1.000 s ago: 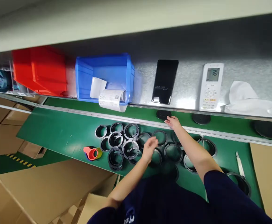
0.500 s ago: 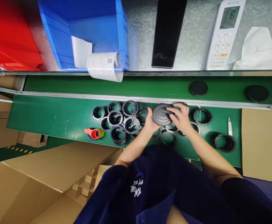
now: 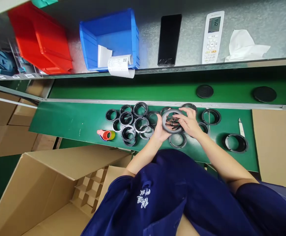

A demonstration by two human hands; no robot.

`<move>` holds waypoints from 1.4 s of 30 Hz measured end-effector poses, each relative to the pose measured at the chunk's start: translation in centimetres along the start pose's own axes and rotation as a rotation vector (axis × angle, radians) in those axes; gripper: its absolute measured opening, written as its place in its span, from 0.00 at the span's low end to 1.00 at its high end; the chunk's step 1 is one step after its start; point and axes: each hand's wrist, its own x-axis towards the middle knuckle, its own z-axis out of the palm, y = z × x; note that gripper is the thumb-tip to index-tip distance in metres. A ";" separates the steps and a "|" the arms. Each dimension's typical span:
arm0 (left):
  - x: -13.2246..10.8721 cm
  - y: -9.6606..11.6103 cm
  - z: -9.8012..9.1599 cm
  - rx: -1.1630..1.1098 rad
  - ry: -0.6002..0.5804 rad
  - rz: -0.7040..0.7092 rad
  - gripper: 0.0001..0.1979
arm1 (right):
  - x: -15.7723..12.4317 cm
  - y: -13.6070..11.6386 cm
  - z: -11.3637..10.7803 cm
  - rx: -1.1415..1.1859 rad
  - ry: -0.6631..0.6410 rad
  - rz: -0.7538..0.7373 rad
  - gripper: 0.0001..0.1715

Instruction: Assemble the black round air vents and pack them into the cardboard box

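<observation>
Above the green bench, a round black air vent [image 3: 166, 126] is held between my two hands, its slats tilted so that gaps show between them. My left hand [image 3: 160, 130] grips its left rim, thumb up along the edge and fingers partly hidden beneath. On the other side, my right hand [image 3: 191, 123] has its bent fingertips on the slats and the right rim. Several black rings [image 3: 178, 140] lie around and under the vent, and more are clustered to the left, some of them stacked.
A thicker black ring [image 3: 236, 143] and a white-handled knife [image 3: 241, 127] lie right. Red and yellow tape rolls [image 3: 107, 135] sit left. Two black discs [image 3: 205, 91] rest behind the rail. The shelf holds a blue bin [image 3: 108, 31], phone [image 3: 169, 40] and remote [image 3: 213, 37]. An open carton [image 3: 44, 183] stands lower left.
The vent's slats have turned from lying flat and closed to standing apart with gaps. My hands stay on the vent. The camera view has shifted, showing more of the shelf at left.
</observation>
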 end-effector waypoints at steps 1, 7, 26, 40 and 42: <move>-0.2 -0.2 0.1 0.018 -0.013 0.002 0.38 | 0.0 -0.2 -0.2 0.035 -0.002 0.008 0.35; -0.6 -0.9 0.0 0.065 -0.069 0.031 0.43 | 0.0 -1.6 -1.7 0.236 0.034 0.171 0.39; 4.2 -5.2 -1.2 0.221 0.192 -0.225 0.35 | -2.4 4.3 0.1 -0.177 -0.323 0.304 0.64; 5.7 -3.7 -6.2 0.475 0.401 -0.274 0.18 | -4.2 19.2 -3.8 -0.610 0.075 0.691 0.53; 5.6 -3.3 -6.6 0.491 0.449 -0.287 0.16 | -4.1 19.1 -3.4 -0.608 0.115 0.621 0.47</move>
